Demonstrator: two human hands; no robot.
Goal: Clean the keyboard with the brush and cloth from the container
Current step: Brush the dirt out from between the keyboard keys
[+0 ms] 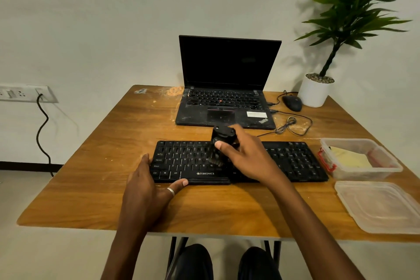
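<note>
The right hand (247, 157) has its fingers curled tight around a black brush (223, 135). The bristles touch the keys in the middle of the black keyboard (295, 161). The left hand (147, 188) lies flat with straight fingers, pressing the keyboard's left corner on the wooden table (91, 166). The yellow cloth (350, 159) sits in the clear container (363, 175), just right of the keyboard.

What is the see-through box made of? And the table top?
The clear rectangular box looks like thin plastic: cloudy, see-through walls show the yellow cloth inside. The brown table top looks like wood or wood-look laminate: streaky grain, slight sheen.
</note>
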